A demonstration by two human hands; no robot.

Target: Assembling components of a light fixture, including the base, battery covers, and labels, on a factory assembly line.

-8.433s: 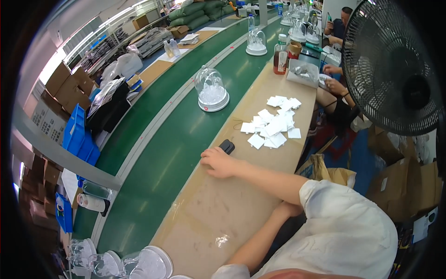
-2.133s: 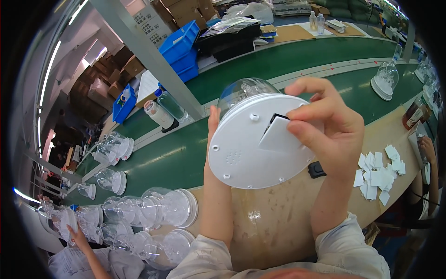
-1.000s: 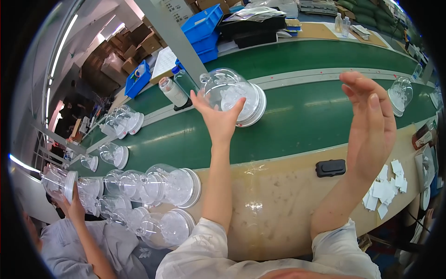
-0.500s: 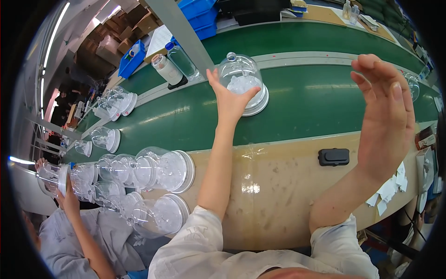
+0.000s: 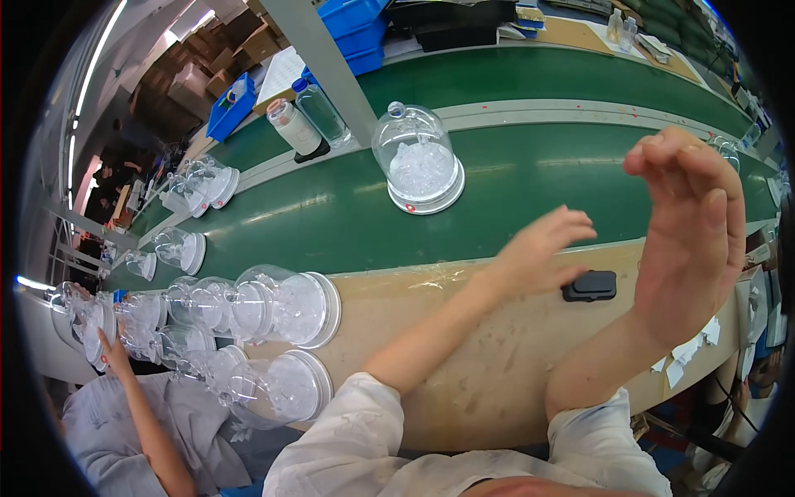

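Note:
A clear dome-shaped cloche [image 5: 414, 137] with a knob on top stands on the green conveyor belt [image 5: 513, 174], a clear crystal-like piece visible inside over its white round base. My left hand [image 5: 542, 253] is apart from it, over the belt's near edge, fingers stretched out and nothing in them. Close to that hand, a small black plastic block [image 5: 590, 286] lies on the tan worktable [image 5: 464, 364]. My right hand [image 5: 691, 224] is raised at the right, palm showing, its fingers loosely curved and holding nothing.
Several more clear domes [image 5: 302, 306] crowd the table's left side. A co-worker's hand [image 5: 114, 352] holds another dome there. Two bottles [image 5: 319, 112] stand beside a grey post [image 5: 323, 66]. Torn white paper scraps [image 5: 686, 352] lie at the right. Blue bins [image 5: 352, 33] sit at the back.
My left hand has let go of the dome and moved right and nearer, toward the black block. The dome stays on the belt, slightly left in view. My right hand has lowered a little.

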